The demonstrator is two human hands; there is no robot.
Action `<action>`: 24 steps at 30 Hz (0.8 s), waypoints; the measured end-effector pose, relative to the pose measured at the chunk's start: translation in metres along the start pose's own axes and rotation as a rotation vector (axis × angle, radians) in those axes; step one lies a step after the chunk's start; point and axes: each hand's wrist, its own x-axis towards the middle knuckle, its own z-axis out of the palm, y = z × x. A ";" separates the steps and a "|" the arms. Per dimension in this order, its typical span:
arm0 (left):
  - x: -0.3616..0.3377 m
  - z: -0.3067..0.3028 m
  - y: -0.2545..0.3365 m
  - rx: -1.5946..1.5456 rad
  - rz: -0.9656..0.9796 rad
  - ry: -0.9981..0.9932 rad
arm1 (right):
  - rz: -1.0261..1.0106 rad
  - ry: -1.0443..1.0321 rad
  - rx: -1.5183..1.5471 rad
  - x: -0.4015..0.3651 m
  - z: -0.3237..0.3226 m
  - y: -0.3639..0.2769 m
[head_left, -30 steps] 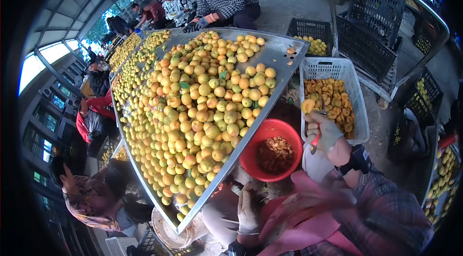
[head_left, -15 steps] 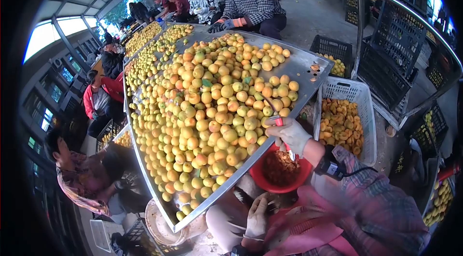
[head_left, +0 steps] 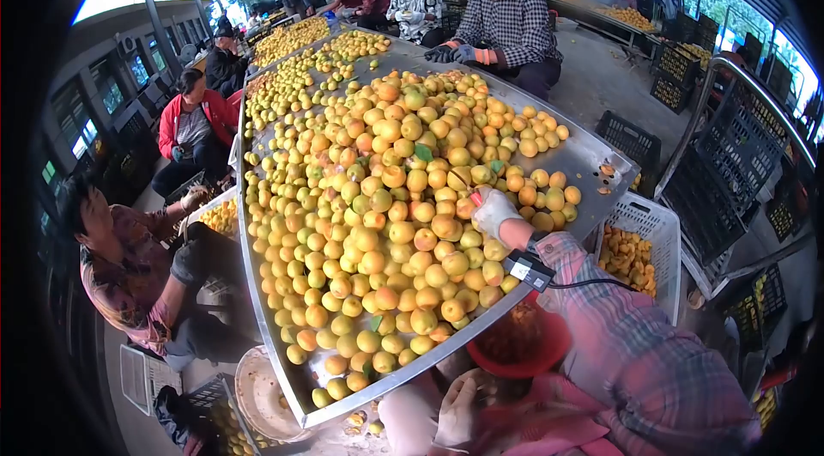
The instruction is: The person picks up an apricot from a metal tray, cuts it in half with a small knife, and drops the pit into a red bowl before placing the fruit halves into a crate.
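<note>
My gloved right hand (head_left: pixel 498 214) is closed around a red-handled tool (head_left: pixel 476 197) and reaches over a heap of apricots (head_left: pixel 386 198). The tool's thin dark end points into the fruit; its exact kind is hard to tell. The apricots are piled on a metal-edged table (head_left: pixel 592 142), yellow with orange blush and a few green leaves among them. My gloved left hand (head_left: pixel 459 407) stays low by my lap, fingers curled together; what they hold, if anything, is hidden. Beside it is a red bowl (head_left: pixel 549 340) with brownish bits inside, partly covered by my right sleeve.
A white crate (head_left: pixel 665 228) of split apricots stands right of the table. Black crates (head_left: pixel 631 136) and a metal-railed trolley (head_left: pixel 708 69) are farther right. A whitish bucket (head_left: pixel 257 383) sits by the near corner. Several people sit around the table, one in a checked shirt (head_left: pixel 515 27) opposite.
My right hand has moved from above the red bowl, forward onto the apricot heap, carrying the red-handled tool. My left hand stays low near my lap. The camera view has shifted.
</note>
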 end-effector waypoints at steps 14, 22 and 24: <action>0.025 -0.016 -0.019 -0.044 0.020 -0.060 | 0.001 -0.158 0.203 0.006 -0.010 -0.003; -0.003 -0.003 -0.013 0.021 0.010 -0.008 | 0.021 -0.120 0.181 0.005 -0.018 -0.020; -0.014 0.003 -0.005 0.034 0.013 0.015 | 0.009 0.025 0.273 -0.001 -0.008 -0.013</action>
